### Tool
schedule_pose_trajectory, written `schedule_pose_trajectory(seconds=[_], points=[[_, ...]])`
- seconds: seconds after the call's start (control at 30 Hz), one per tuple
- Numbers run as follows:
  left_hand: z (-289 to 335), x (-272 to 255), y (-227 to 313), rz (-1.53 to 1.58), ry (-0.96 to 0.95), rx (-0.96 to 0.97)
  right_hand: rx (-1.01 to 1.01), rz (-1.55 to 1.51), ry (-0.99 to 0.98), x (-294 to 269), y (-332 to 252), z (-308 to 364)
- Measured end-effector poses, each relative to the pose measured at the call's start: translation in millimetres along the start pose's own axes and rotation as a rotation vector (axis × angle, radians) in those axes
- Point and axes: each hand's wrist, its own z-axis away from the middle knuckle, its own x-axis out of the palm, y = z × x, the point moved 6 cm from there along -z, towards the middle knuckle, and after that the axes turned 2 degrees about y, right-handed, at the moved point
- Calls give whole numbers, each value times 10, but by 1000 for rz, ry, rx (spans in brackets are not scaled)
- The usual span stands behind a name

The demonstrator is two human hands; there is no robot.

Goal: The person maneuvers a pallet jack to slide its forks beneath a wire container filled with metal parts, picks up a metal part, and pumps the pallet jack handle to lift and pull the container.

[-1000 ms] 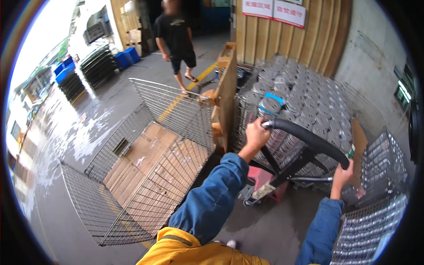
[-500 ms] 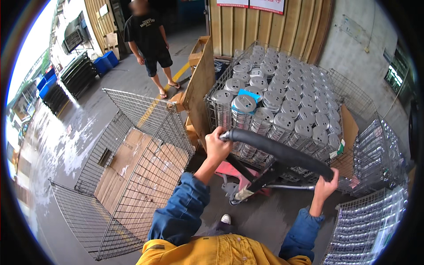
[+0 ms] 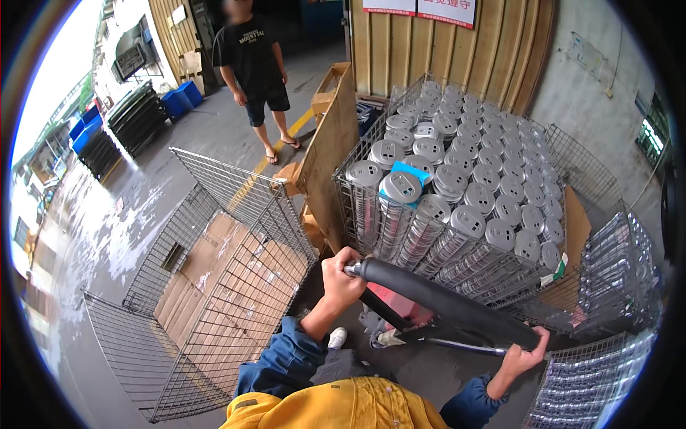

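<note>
A thick black padded handle (image 3: 443,297) of a pallet jack crosses the middle of the view, slanting down to the right. My left hand (image 3: 341,279) is closed round its bare metal left end. Round the lower right end, the fingers of my right hand (image 3: 527,352) are wrapped. Below the handle shows part of the jack's red body (image 3: 400,303); its forks are hidden. Just beyond stands a wire cage (image 3: 346,207) packed with stacks of round silver metal parts (image 3: 468,222) with slots in their tops. A bright blue piece (image 3: 413,169) lies among the nearest stacks.
At left stands an open wire cage (image 3: 236,314) with flattened cardboard (image 3: 214,268) inside. A wooden pallet (image 3: 329,157) stands upright behind it. More cages (image 3: 593,379) of shiny parts flank my right side. A person (image 3: 254,71) in black stands beyond on the floor.
Both my hands have drawn the jack's handle down and closer to me. My white shoe now shows further left. The person beyond remains standing.
</note>
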Motion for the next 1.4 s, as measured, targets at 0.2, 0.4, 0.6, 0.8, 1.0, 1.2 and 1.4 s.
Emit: schedule_pose_trajectory(seconds=[0.2,0.4,0.6,0.8,1.0,1.2,1.4], points=[[-24,4,-10,79,-59,28,12,50,43,-20,27,22],[-25,57,-58,167,-193,28,53,57,60,-60,230,77],[-40,41,-10,191,-257,23,94,127,39,-153,620,113],[-74,36,39,230,-260,120,67,163,54,-210,766,141],[-54,49,-14,223,-322,91,29,179,50,-227,770,131],[-81,21,53,254,-298,115,58,178,37,-221,739,128],[-82,21,38,243,-325,111,103,195,32,-222,737,121]])
